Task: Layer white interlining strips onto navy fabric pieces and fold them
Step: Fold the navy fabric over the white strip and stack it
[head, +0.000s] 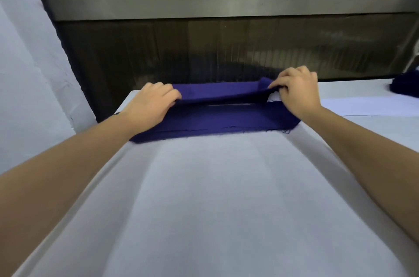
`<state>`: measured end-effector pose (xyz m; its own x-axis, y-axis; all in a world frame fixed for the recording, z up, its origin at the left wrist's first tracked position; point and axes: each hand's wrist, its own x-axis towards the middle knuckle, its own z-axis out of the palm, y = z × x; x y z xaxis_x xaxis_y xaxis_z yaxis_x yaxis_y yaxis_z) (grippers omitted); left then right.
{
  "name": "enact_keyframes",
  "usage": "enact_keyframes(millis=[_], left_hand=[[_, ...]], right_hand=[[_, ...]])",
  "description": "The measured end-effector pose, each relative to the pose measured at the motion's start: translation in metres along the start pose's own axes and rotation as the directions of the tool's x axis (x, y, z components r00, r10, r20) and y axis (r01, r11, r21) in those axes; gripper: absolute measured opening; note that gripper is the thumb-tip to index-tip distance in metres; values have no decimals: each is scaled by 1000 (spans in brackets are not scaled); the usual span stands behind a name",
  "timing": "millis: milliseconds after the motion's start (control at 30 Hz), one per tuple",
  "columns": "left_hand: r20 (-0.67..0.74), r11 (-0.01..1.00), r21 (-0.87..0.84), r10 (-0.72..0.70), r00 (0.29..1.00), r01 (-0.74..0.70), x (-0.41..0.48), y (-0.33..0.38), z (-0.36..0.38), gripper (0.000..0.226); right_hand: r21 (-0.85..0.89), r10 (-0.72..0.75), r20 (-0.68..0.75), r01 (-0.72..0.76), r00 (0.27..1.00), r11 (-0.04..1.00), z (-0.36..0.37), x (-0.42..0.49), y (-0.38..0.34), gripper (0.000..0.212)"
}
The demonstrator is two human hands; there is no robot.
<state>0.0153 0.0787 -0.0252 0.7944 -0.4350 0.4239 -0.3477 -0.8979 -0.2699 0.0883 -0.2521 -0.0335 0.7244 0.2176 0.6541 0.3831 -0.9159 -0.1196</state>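
- A pale white wall (25, 54) fills the left side of the frame.
- The left hand (154, 102) sits left of centre, at the left end of a long, fray-edged navy fabric piece (215, 120). Its fingers curl over the fabric's far flap and grip it against the thumb.
- The navy fabric piece lies across the far end of a white cloth-covered table (215, 197), in the middle of the frame. Its far half is turned over toward the near half, and the fold is raised off the layer below.
- In the narrow gap under that raised flap shows a thin white interlining strip (229, 105), lying on the lower navy layer; more white shows just beside the right fingertips.
- The right hand (297, 93), right of centre, pinches the right end of the flap between thumb and curled fingers and holds it lifted.
- Behind the hands stand a dark glossy panel (226, 50) and, above it, a brushed metal bar (226, 2).
- At centre right a flat white sheet (362, 106) lies on the table.
- At the right edge sits a dark navy heap of cloth (405, 86).
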Motion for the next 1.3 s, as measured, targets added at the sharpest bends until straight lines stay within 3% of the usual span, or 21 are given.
enact_keyframes(millis=[267,467,633,1000,1100,1200,1300], left_hand=[[102,988,-129,100,990,-87,-45,12,-2,31],[177,962,-272,12,984,37,-67,19,-7,34],[273,955,-293,31,961,53,-75,27,-18,37],[308,959,-281,60,949,30,-88,37,-33,37],[321,940,-341,109,941,7,-88,37,-38,34],[332,894,-446,116,936,47,-85,39,-42,47],[337,849,-522,123,934,76,-79,37,-41,45]], right_hand=[[45,-235,199,231,951,972,-24,-47,12,42],[130,-279,249,254,927,959,-43,-67,12,50],[200,-275,318,219,908,955,-54,-77,11,53],[317,-262,401,135,878,939,-59,-92,15,58],[318,-255,430,120,866,941,-61,-94,16,57],[330,-223,445,73,867,941,-60,-94,15,57],[441,-173,492,-73,853,894,-60,-89,16,56]])
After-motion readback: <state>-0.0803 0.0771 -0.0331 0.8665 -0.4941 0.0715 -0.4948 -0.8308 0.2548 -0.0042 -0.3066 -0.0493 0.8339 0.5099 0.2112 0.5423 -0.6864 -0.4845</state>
